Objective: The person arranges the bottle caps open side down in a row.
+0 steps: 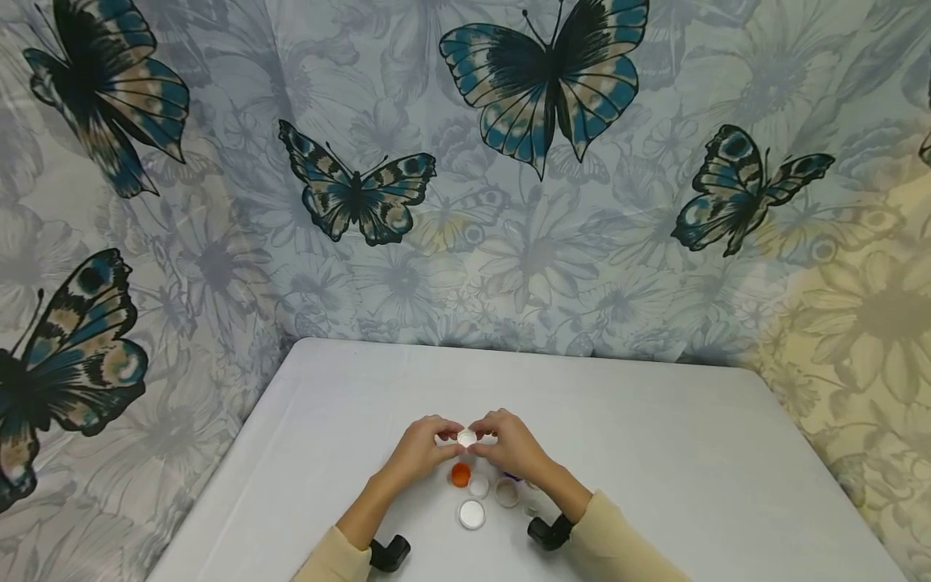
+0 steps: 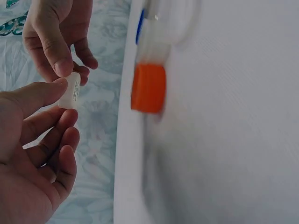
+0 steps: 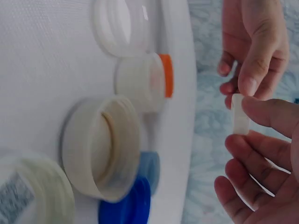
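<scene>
Butterfly backdrop (image 1: 538, 267): patterned cloth standing behind the far edge of the work surface and along its left side.
White bench (image 1: 349, 388): reaches toward the backdrop, with a loose group of lids and caps near its middle.
Pale sleeves (image 1: 625, 533): one on each forearm, coming in from the near side; a black wrist piece (image 1: 390, 553) sits at each cuff.
Right hand (image 1: 518, 446): pinches the small white cap from the right between thumb and fingertips, its other fingers loosely bent.
Left hand (image 1: 420, 449): pinches the same cap from the left, thumb on one side and fingers on the other; the two sets of fingertips nearly meet.
Broad white lid (image 1: 471, 514): on the bench, closest to the person among the group.
Cream cap (image 3: 100, 149): open side showing, just beside the blue cap (image 3: 125, 200).
Orange cap (image 1: 461, 474): on the bench just below the hands, beside a smaller white lid (image 1: 478, 485).
Small white cap (image 1: 467, 437): held off the bench between both hands, neither nearer; its round face shows to the head view, its breadth running from hand to hand, thin edge showing at the wrists.
</scene>
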The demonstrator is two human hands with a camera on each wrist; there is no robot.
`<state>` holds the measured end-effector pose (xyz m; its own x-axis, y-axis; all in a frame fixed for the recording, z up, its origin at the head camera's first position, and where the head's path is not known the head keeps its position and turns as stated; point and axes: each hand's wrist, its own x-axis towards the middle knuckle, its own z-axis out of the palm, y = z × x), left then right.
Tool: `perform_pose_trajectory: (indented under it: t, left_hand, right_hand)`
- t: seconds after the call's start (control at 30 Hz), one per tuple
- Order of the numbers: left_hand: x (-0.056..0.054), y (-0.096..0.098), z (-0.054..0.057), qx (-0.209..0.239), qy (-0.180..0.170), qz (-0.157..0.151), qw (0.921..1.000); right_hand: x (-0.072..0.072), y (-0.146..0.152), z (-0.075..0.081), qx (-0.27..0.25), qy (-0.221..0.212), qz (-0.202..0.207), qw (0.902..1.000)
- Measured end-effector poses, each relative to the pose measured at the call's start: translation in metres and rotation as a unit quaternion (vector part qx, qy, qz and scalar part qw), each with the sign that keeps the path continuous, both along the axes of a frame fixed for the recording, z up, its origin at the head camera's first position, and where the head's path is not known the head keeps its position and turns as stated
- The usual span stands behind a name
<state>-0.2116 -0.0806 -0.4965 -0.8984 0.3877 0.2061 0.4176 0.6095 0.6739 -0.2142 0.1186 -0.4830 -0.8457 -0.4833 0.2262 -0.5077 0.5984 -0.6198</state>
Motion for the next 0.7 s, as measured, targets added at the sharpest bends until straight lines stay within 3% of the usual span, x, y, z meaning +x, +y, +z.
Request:
perform_pose_trajectory:
  t: [0.27,0.43,0.7]
  left_hand:
    - [-0.001,0.022,0.01,0.042,0.039,-0.018,0.9982]
    - [0.001,0.031,0.009,0.08,0.067,-0.008,0.9945]
    - [0.005,0.035,0.006,0.121,0.073,0.001,0.99]
  right_hand:
    - [0.003,0.026,0.012,-0.035,0.001,-0.018,0.9992]
    - [0.006,0.034,0.015,-0.066,0.011,-0.032,0.9972]
    - [0.013,0.032,0.013,-0.091,0.02,-0.062,0.9937]
